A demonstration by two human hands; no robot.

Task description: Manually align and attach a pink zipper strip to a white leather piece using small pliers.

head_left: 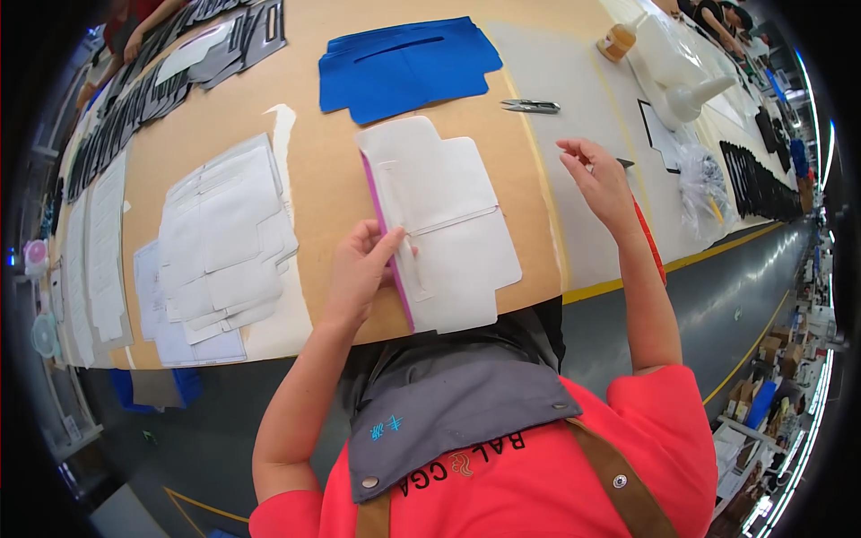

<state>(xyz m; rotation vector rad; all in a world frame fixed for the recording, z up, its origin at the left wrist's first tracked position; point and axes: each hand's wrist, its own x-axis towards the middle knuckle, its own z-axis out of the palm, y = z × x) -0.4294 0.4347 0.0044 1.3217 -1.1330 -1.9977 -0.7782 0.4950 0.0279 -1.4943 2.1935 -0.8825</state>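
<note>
White is the single panel (462, 193) the left fingers (388, 244) pinch, the right fingers (592, 154) narrowly parted near one snip (535, 107)

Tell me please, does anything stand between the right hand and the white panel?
Nothing visible stands between the right hand and the white panel that the left hand holds; the snips lie farther away, off the direct path.

White panel (462, 255), purple edge (373, 190)
</note>
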